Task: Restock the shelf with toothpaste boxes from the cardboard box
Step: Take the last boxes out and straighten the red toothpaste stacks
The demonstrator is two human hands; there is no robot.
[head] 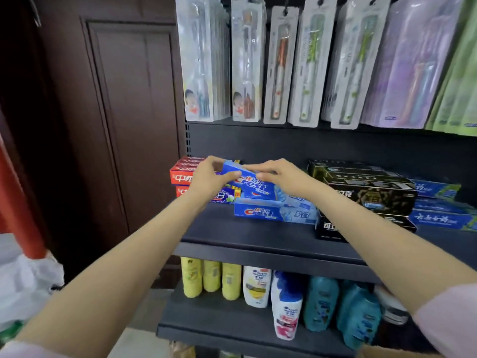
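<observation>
Placing a box on the toothpaste shelf (258, 239). Both hands hold one blue Crest box (247, 183) at an angle above the blue stack (273, 211) in the middle of the shelf. The left hand (209, 179) grips the box's left end, fingers curled over its top edge and thumb along its front; the right hand (277, 174) pinches the upper edge nearer the middle. The held box tilts, left end high, and its lower right part seems to touch or nearly touch the boxes beneath.

To do this step well, the box probably wants levelling first, printed face to the front, then lowering flat onto the stack with its ends flush with those below. The red boxes (182, 175) stand just beside on the left and the black boxes (369, 195) near on the right, so the gap is narrow; a skewed landing could nudge a neighbour. The cardboard box is not in view.
</observation>
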